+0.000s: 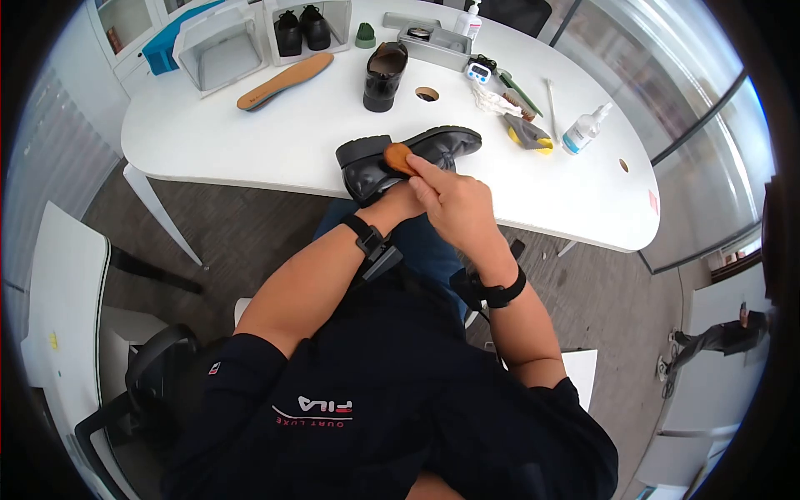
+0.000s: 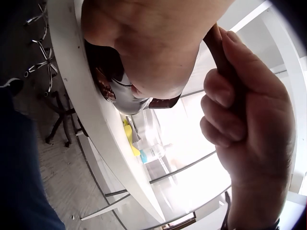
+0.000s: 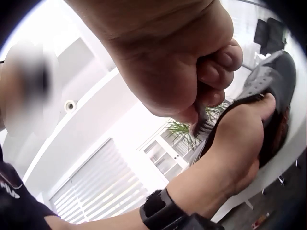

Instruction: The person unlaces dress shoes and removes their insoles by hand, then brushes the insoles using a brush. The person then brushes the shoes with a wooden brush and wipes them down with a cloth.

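Note:
A black leather shoe [image 1: 457,142] is held on its side at the white table's front edge, toe to the right and sole facing away. My left hand [image 1: 403,202] grips it around the opening; in the right wrist view the thumb of that hand [image 3: 237,139] lies over the shoe [image 3: 280,72]. Above it, my right hand [image 1: 463,212] holds a brown wooden brush [image 1: 398,158] against the heel part. The left wrist view shows the fingers of my right hand [image 2: 254,110] curled round the brown handle [image 2: 221,55]. Dark bristles [image 3: 205,128] show in the right wrist view.
Another black shoe [image 1: 384,77] stands upright farther back, beside an insole [image 1: 287,82]. Behind are a clear box [image 1: 221,57], a boxed pair of shoes [image 1: 315,29] and a grey tray [image 1: 433,50]. A timer [image 1: 478,72], cloths [image 1: 528,133] and a spray bottle [image 1: 587,129] lie right.

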`<state>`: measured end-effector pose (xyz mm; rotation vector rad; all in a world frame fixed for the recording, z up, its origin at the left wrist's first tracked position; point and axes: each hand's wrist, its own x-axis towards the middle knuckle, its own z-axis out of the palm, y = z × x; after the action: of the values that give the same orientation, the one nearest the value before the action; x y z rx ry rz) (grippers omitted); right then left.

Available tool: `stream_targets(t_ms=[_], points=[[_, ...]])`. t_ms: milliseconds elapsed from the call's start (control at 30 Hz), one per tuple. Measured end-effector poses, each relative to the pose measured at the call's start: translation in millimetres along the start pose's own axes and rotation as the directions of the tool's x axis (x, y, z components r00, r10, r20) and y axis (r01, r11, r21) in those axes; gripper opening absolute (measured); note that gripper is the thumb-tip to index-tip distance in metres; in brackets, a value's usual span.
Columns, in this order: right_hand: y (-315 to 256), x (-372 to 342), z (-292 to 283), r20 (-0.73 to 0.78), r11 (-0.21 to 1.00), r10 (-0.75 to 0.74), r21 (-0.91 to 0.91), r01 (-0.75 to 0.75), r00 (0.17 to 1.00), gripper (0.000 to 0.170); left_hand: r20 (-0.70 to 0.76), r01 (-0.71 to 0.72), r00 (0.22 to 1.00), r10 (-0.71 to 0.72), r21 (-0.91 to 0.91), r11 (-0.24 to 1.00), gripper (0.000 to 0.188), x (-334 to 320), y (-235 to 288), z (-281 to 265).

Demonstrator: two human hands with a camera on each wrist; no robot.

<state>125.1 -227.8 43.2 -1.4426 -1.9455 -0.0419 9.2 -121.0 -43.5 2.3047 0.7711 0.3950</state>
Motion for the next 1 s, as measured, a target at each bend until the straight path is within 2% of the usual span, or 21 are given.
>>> stream_targets(t_ms=[33,100,133,167,200,233,267,300,367,400,433,467,500,600,667,700,767,800,900,967,1000], points=[[-3.4,1.3,-1.3,0.0,0.999,-0.006,-0.045,0.006,1.0,0.032,-0.004,0.007,1.0,-0.007,-0.005,1.0,0.039,-0.8,11.2,-2.3],[16.9,13.4,-8.4,0.048,0.956,0.198,-0.228,-0.182,0.979,0.035,-0.031,0.322,0.946,-0.321,0.011,0.947,0.035,-4.3,27.5,1.0],[34.2,19.3,-5.3,0.002,0.916,0.303,-0.276,-0.291,0.953,0.035,-0.087,0.318,0.946,-0.313,0.044,0.947,0.028,-3.2,15.9,14.0],[34.2,16.7,-2.7,0.004,0.917,0.299,-0.277,-0.286,0.954,0.035,-0.09,0.319,0.945,-0.314,0.042,0.947,0.028,-5.3,16.8,18.5],[31.9,15.7,-0.9,-0.015,0.927,0.278,-0.257,-0.273,0.96,0.035,-0.36,0.171,0.924,-0.13,0.085,0.982,0.028,-5.8,17.5,21.1],[27.4,13.0,1.1,-0.033,0.936,0.261,-0.236,-0.261,0.965,0.034,-0.587,0.039,0.806,0.069,0.168,0.985,0.029,-6.1,18.1,21.2],[4.1,8.0,2.2,0.034,0.967,0.192,-0.178,-0.183,0.981,0.034,-0.267,0.124,0.962,-0.055,0.248,0.961,0.035,-12.9,23.4,11.1],[-3.3,-0.8,13.2,0.029,0.997,0.067,-0.035,-0.066,0.997,0.034,-0.263,0.123,0.963,-0.055,0.248,0.961,0.035,-10.0,13.7,16.3],[-14.2,0.9,13.7,0.054,0.997,0.003,-0.081,0.002,0.999,0.035,-0.391,-0.294,0.87,0.3,0.078,0.953,0.042,4.3,-25.3,40.4],[-14.1,8.7,5.1,0.082,0.983,0.091,-0.167,-0.076,0.993,0.034,-0.431,-0.291,0.838,0.333,0.163,0.943,0.049,10.8,-36.3,53.1],[-7.7,17.9,-4.7,0.106,0.955,0.184,-0.254,-0.152,0.977,0.034,-0.332,0.058,0.943,0.007,0.186,0.981,0.048,-2.0,-7.6,35.7],[13.8,24.3,-3.1,0.044,0.918,0.209,-0.352,-0.181,0.977,0.034,-0.277,0.118,0.958,-0.072,0.154,0.981,0.047,-9.1,9.9,21.4],[36.0,28.5,-2.0,-0.019,0.916,0.257,-0.315,-0.25,0.966,0.035,-0.22,0.176,0.965,-0.145,0.13,0.976,0.046,-11.7,18.5,12.7],[27.7,29.1,-4.1,-0.029,0.897,0.285,-0.345,-0.277,0.958,0.035,-0.377,0.092,0.925,-0.047,0.103,0.99,0.04,1.8,-4.1,32.6],[-8.4,16.4,10.1,0.029,0.994,0.101,-0.043,-0.1,0.994,0.034,-0.378,0.084,0.925,-0.04,0.1,0.991,0.04,6.1,-2.7,34.0],[-38.5,13.9,8.4,0.076,0.988,0.149,-0.061,-0.145,0.986,0.033,-0.379,0.072,0.925,-0.029,0.1,0.992,0.04,-40.2,-24.6,32.1],[-55.9,4.9,25.3,0.037,0.993,-0.068,0.104,0.064,0.997,0.033,-0.383,0.049,0.924,-0.009,0.097,0.994,0.039,-37.2,-24.4,30.2],[-59.7,2.8,30.8,0.039,0.992,-0.067,0.109,0.062,0.997,0.033,-0.38,0.038,0.925,0.001,0.096,0.995,0.039,-57.4,-32.8,28.2],[-60.1,3.7,37.6,0.093,0.988,-0.129,-0.077,0.137,0.987,0.032,-0.375,-0.007,0.926,0.046,0.103,0.995,0.039,-39.9,-26.2,27.8],[-47.5,11.1,31.1,-0.041,0.968,-0.193,-0.172,0.183,0.98,0.035,-0.385,-0.036,0.92,0.072,0.099,0.994,0.039,-31.8,-22.6,29.9],[-44.5,13.6,30.1,-0.088,0.964,-0.135,-0.242,0.11,0.987,0.036,-0.386,-0.05,0.919,0.081,0.09,0.995,0.039,-24.2,-21.8,29.3]])
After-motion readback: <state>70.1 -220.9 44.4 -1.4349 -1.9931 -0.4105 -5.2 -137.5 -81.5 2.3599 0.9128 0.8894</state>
